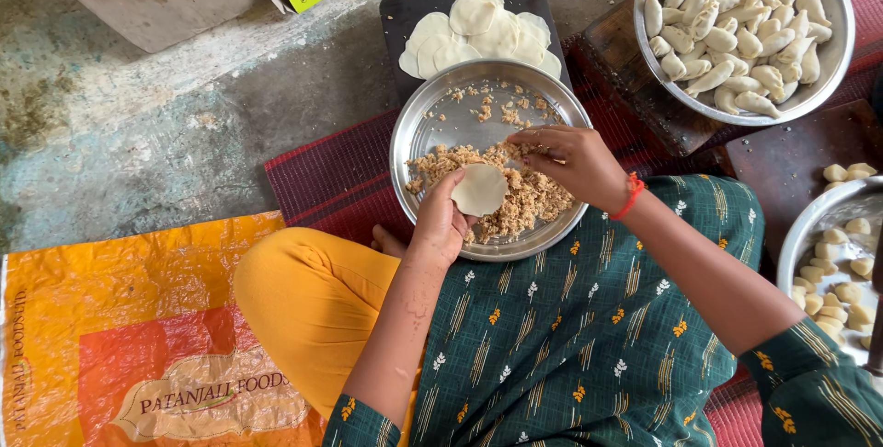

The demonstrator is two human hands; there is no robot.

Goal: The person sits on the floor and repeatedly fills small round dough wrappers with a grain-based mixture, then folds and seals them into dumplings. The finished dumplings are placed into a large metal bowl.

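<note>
My left hand (440, 219) cups a thin round dough wrapper (479, 189) in its palm, just over the near side of a steel plate (418, 130). The plate holds crumbly brown filling (529, 203). My right hand (572, 160) reaches into that filling, fingertips pinched together on a bit of it. A pile of flat dough wrappers (478, 31) lies on a dark board (409, 5) just beyond the plate.
A steel bowl (832, 56) of folded dumplings (731, 24) sits at top right. Another steel bowl (800, 235) with small dough balls (842, 295) is at the right edge. An orange sack (138, 318) lies at left on the floor, a red mat (322, 180) under the plate.
</note>
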